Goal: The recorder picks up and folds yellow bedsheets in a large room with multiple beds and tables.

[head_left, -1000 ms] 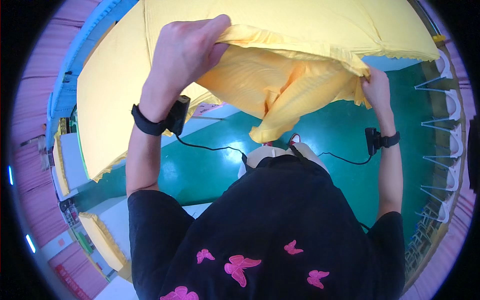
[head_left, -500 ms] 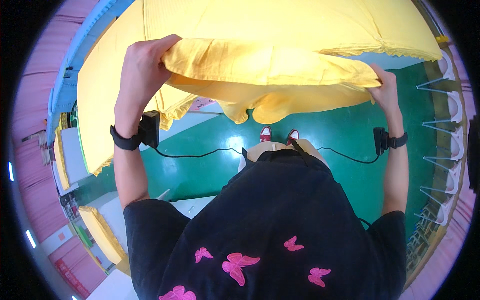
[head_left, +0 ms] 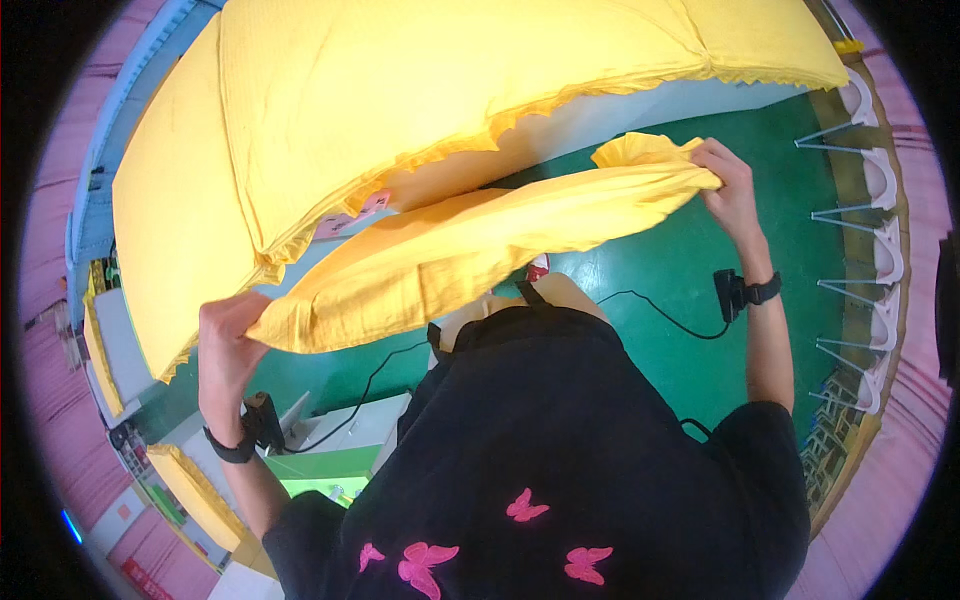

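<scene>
Green floor (head_left: 700,300) underfoot, with a bed (head_left: 420,110) ahead, covered by a yellow bedspread with a frilled edge (head_left: 560,95). Row of white chairs (head_left: 870,190) along the right side of the view, stacked yellow-edged items at lower left, too small to tell apart. Item in hand: yellow pillowcase (head_left: 460,250), long, limp and creased, stretched level between both hands in front of the bed edge, clear of the bedspread and above the floor. Left hand (head_left: 228,345): grip closed on the pillowcase's left end, fingers curled round the cloth; black wrist strap with a small device (head_left: 262,425) and a cable running toward the body. Right hand (head_left: 728,190): grip closed on the pillowcase's right end, where the cloth bunches into a ruffle; black wrist strap (head_left: 738,293), likewise cabled. Wearer: black shirt with pink butterfly prints (head_left: 520,505), red-and-white shoe (head_left: 537,267) showing below the pillowcase.
</scene>
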{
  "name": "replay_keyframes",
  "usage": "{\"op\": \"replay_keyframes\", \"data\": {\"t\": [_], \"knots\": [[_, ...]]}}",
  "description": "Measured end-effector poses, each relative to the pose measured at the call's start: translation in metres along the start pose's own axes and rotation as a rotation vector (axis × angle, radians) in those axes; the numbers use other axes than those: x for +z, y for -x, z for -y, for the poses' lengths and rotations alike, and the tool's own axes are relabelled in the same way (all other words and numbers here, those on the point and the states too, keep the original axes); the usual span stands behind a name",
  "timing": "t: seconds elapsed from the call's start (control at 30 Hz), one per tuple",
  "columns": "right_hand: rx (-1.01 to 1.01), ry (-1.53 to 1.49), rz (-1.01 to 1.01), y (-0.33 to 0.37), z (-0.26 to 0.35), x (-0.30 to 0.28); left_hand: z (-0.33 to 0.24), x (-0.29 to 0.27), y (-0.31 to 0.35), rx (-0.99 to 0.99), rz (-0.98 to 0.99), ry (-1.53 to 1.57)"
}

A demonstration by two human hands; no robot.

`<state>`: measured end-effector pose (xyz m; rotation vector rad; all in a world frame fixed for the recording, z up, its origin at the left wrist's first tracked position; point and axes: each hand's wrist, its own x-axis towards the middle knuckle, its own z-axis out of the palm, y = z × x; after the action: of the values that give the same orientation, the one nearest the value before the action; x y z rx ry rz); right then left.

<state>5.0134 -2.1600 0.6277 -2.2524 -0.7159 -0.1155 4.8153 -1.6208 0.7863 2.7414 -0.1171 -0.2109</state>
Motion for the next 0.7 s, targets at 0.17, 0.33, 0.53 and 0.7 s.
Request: {"op": "replay_keyframes", "data": {"t": [0.17,0.33,0.53,0.7], "knots": [[0.211,-0.015,0.188,-0.006,0.001,0.013,0.01,0.011,0.014,-0.111,-0.012,-0.065],[0.15,-0.047,0.211,-0.013,-0.018,0.016,0.017,0.01,0.013,-0.151,-0.064,-0.101],[-0.09,0.181,0.102,-0.066,-0.029,-0.027,0.04,-0.054,-0.007,-0.084,-0.271,-0.324],[-0.096,0.158,0.217,-0.169,-0.012,-0.092,0.079,-0.138,-0.051,0.079,-0.478,-0.368]]}}
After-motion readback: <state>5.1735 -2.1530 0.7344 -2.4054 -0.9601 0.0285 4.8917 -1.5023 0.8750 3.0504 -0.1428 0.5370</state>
